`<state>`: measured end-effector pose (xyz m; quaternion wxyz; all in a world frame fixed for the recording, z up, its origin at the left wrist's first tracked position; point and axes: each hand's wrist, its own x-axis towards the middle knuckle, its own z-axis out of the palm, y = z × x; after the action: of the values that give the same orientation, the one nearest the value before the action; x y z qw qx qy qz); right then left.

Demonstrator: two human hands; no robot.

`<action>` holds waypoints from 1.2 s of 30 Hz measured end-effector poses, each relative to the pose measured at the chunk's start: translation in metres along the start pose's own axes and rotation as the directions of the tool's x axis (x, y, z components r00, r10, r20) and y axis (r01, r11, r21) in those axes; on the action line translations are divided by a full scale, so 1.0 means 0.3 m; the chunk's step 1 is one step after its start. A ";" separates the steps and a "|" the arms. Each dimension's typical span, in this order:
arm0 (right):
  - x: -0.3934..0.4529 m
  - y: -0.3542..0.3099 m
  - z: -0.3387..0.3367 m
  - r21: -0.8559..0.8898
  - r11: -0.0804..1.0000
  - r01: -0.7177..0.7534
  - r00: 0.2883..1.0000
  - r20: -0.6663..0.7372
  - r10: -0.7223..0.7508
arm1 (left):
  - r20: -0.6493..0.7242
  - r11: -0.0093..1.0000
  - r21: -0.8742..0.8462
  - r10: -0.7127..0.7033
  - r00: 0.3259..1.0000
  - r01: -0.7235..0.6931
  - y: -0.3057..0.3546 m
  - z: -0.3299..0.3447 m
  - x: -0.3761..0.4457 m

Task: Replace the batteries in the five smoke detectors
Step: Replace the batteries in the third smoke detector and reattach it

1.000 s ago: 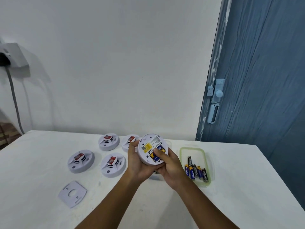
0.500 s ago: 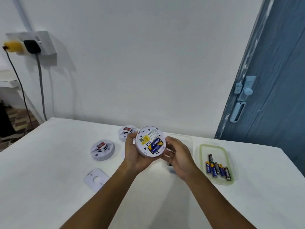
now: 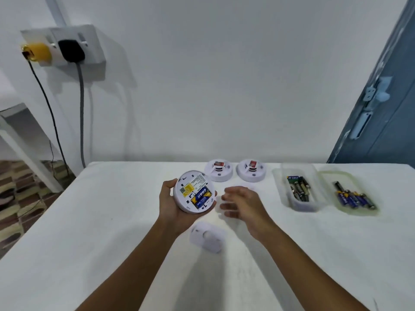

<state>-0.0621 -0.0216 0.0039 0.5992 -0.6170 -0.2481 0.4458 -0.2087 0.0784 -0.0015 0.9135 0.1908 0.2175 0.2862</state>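
My left hand [image 3: 170, 203] grips a round white smoke detector [image 3: 193, 191] turned back side up, with blue and yellow batteries [image 3: 201, 196] seated in its open compartment. My right hand [image 3: 241, 203] hovers just right of it, blurred, fingers loosely spread and holding nothing. A white mounting plate [image 3: 207, 237] lies on the table below the hands. Two more smoke detectors [image 3: 219, 170] [image 3: 252, 170] sit near the back edge. A clear box [image 3: 298, 187] holds dark batteries, and a lid tray [image 3: 350, 194] holds several blue batteries [image 3: 352, 197].
The white table [image 3: 112, 221] ends at the left, where patterned floor [image 3: 13, 198] shows. A wall socket [image 3: 67, 44] with two plugs and hanging cables is at upper left. A blue door [image 3: 381, 108] stands at the right.
My right hand has come off the detector and moved slightly right. The view has swung left, so the detectors and battery containers now appear further right.
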 end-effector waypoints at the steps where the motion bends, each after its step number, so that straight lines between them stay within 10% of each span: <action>1: -0.009 0.037 0.031 -0.151 0.988 0.040 0.999 -0.001 -0.041 | -0.010 1.000 -0.004 -0.015 1.000 0.015 0.015 -0.030 -0.014; 6: -0.041 0.178 0.097 -0.780 0.552 0.294 0.956 0.240 -0.171 | -0.010 0.999 -0.040 -0.003 1.000 0.002 0.039 -0.151 -0.048; 11: -0.053 0.210 0.120 -0.911 0.190 0.366 0.930 0.355 -0.094 | -0.023 0.994 -0.108 -0.002 1.000 0.000 0.028 -0.222 -0.073; 19: -0.075 0.177 0.125 -0.929 0.173 0.326 0.934 0.288 -0.212 | -0.044 0.989 -0.149 0.010 0.999 -0.016 0.019 -0.260 -0.108; 27: -0.097 0.071 0.167 -0.622 0.703 0.344 0.939 0.220 -0.266 | 0.052 0.997 -0.075 0.012 0.999 -0.008 -0.026 -0.263 -0.150; 36: -0.070 0.021 0.293 -0.724 0.550 0.417 0.908 0.353 -0.224 | -0.028 0.999 0.034 0.014 1.000 -0.013 -0.017 -0.228 -0.151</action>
<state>-0.1481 0.0053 0.0133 0.3078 -0.7062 -0.5910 0.2391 -0.2748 0.0624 -0.0477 0.9050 0.2036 0.2337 0.2915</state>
